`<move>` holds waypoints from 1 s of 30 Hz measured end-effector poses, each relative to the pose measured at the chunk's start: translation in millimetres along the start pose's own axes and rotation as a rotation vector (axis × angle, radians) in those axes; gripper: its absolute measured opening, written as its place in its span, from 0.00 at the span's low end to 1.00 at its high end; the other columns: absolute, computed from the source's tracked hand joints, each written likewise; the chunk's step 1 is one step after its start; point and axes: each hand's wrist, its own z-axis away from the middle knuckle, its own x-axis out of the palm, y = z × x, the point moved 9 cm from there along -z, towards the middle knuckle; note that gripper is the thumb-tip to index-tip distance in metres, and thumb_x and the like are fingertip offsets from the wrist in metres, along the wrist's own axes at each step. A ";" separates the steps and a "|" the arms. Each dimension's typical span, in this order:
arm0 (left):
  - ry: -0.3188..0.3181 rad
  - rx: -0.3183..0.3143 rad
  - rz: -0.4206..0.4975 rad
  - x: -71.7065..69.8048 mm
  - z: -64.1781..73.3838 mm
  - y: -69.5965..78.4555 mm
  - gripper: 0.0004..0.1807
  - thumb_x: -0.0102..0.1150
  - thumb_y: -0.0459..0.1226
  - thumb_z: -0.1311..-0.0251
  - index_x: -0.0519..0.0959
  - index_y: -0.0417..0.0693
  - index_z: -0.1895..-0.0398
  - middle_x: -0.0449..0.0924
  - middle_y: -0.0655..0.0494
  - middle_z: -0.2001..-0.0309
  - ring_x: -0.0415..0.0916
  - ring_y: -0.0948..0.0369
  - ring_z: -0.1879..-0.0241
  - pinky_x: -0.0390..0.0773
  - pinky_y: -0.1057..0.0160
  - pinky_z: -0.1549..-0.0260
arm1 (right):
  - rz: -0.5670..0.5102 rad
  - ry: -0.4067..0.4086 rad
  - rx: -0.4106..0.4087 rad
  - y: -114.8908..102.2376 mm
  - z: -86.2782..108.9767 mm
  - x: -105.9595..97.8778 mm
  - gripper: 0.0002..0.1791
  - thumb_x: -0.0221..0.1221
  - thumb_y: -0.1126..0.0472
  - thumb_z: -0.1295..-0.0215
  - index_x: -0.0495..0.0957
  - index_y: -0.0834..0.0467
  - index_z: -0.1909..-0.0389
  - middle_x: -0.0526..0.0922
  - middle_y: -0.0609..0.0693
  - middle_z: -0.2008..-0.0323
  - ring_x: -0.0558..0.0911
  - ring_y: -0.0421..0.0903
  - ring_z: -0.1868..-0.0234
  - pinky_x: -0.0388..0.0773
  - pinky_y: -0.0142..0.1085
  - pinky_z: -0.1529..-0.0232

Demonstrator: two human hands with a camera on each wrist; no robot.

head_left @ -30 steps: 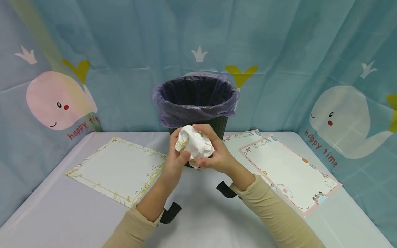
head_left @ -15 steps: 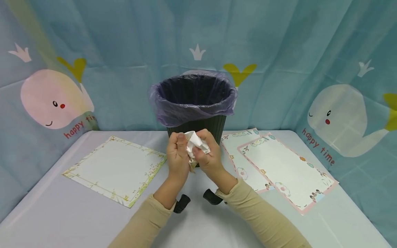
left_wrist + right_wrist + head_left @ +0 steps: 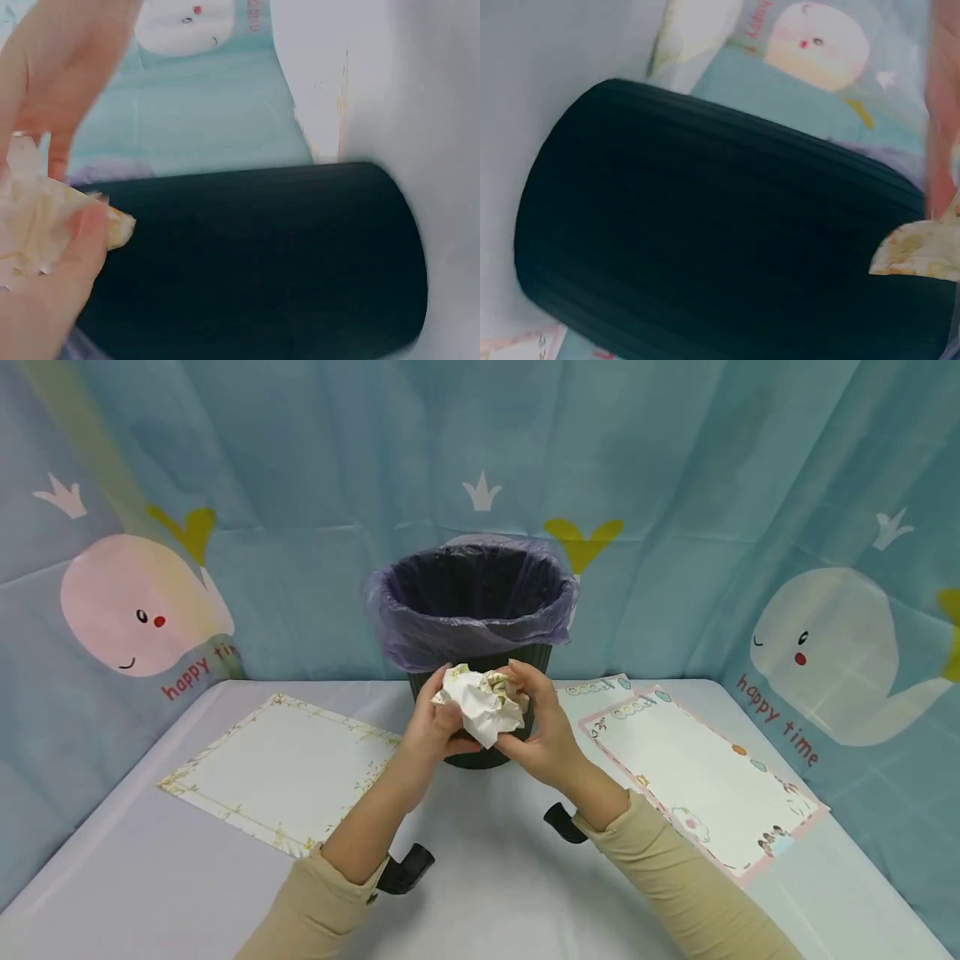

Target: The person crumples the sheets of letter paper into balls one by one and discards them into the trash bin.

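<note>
In the head view a crumpled ball of white paper [image 3: 483, 708] with a printed floral edge is held up between both hands. My left hand [image 3: 429, 731] grips its left side, thumb toward me. On the opposite side my right hand [image 3: 546, 735] holds it with curled fingers and thumb. The paper ball [image 3: 34, 225] also shows at the left of the left wrist view, with fingers around it. A patterned corner of the paper [image 3: 919, 251] sticks out at the right edge of the right wrist view.
Just behind the hands stands a dark ribbed trash bin [image 3: 528, 658], lined with a purple bag [image 3: 465, 642]. A floral-bordered sheet [image 3: 285, 777] lies left; two pink-bordered sheets [image 3: 697, 777] overlap at right. A blue curtain [image 3: 315, 585] hangs around the table.
The hands squeezed tightly around the paper ball half a second ago. Now they are farther apart, the ball shows more and is turned with its floral print upward.
</note>
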 end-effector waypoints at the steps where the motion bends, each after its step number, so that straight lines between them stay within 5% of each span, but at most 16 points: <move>1: -0.029 -0.008 0.055 1.3 0.2 -0.4 0.67 0.55 0.75 0.59 0.39 0.47 0.24 0.56 0.38 0.33 0.63 0.44 0.37 0.73 0.50 0.45 | -0.012 -0.038 -0.003 -0.4 -0.4 1.1 0.39 0.61 0.69 0.43 0.57 0.53 0.31 0.69 0.69 0.47 0.70 0.45 0.44 0.68 0.35 0.46; 3: -0.071 0.019 0.111 3.2 1.1 1.3 0.67 0.63 0.69 0.58 0.38 0.48 0.24 0.52 0.39 0.30 0.59 0.45 0.34 0.69 0.57 0.41 | -0.056 -0.113 0.007 0.3 -0.6 5.0 0.45 0.60 0.76 0.51 0.56 0.54 0.30 0.67 0.69 0.43 0.69 0.46 0.41 0.68 0.36 0.45; 5: -0.077 0.058 0.121 3.2 2.2 3.9 0.64 0.66 0.64 0.54 0.40 0.46 0.25 0.50 0.40 0.29 0.58 0.47 0.33 0.69 0.63 0.42 | -0.093 -0.168 0.020 1.6 0.0 8.3 0.44 0.62 0.75 0.47 0.55 0.56 0.30 0.63 0.68 0.39 0.67 0.48 0.39 0.70 0.36 0.45; 8: -0.047 0.103 0.128 0.2 4.0 7.5 0.58 0.68 0.58 0.49 0.43 0.45 0.25 0.53 0.38 0.31 0.61 0.47 0.36 0.71 0.68 0.46 | -0.157 -0.225 0.060 4.6 1.0 11.2 0.41 0.67 0.59 0.39 0.55 0.52 0.29 0.54 0.68 0.32 0.61 0.52 0.33 0.68 0.37 0.41; 11: -0.015 0.106 0.134 -2.5 5.9 9.9 0.53 0.68 0.50 0.43 0.45 0.47 0.24 0.56 0.37 0.32 0.64 0.48 0.37 0.72 0.68 0.47 | -0.210 -0.251 0.128 7.7 1.2 11.7 0.41 0.65 0.43 0.41 0.55 0.41 0.30 0.47 0.69 0.29 0.57 0.52 0.30 0.65 0.38 0.38; 15: 0.002 0.068 0.125 -2.3 7.0 10.6 0.45 0.65 0.35 0.39 0.49 0.49 0.24 0.56 0.38 0.31 0.66 0.47 0.38 0.73 0.66 0.47 | -0.238 -0.252 0.204 9.9 2.5 12.0 0.43 0.64 0.40 0.43 0.55 0.45 0.32 0.52 0.70 0.32 0.64 0.49 0.36 0.71 0.36 0.44; 19: 0.009 0.046 0.120 -1.9 8.3 10.7 0.43 0.63 0.29 0.41 0.53 0.47 0.25 0.59 0.39 0.32 0.68 0.48 0.41 0.75 0.66 0.49 | -0.213 -0.237 0.201 6.5 2.7 12.4 0.45 0.64 0.40 0.41 0.52 0.61 0.36 0.59 0.70 0.39 0.71 0.46 0.46 0.77 0.35 0.54; 24: -0.020 0.043 0.117 1.0 8.3 10.5 0.36 0.60 0.26 0.39 0.57 0.39 0.29 0.63 0.38 0.37 0.70 0.53 0.46 0.76 0.67 0.52 | -0.205 -0.164 0.141 2.7 1.6 9.9 0.38 0.64 0.44 0.39 0.57 0.65 0.43 0.69 0.65 0.50 0.73 0.43 0.53 0.77 0.32 0.60; 30: 0.147 0.023 0.104 -11.4 5.6 1.1 0.17 0.55 0.20 0.39 0.68 0.25 0.47 0.76 0.49 0.54 0.73 0.63 0.57 0.76 0.70 0.57 | -0.370 -0.028 0.177 4.4 6.5 10.4 0.23 0.70 0.65 0.45 0.70 0.62 0.52 0.76 0.46 0.55 0.76 0.41 0.56 0.78 0.31 0.58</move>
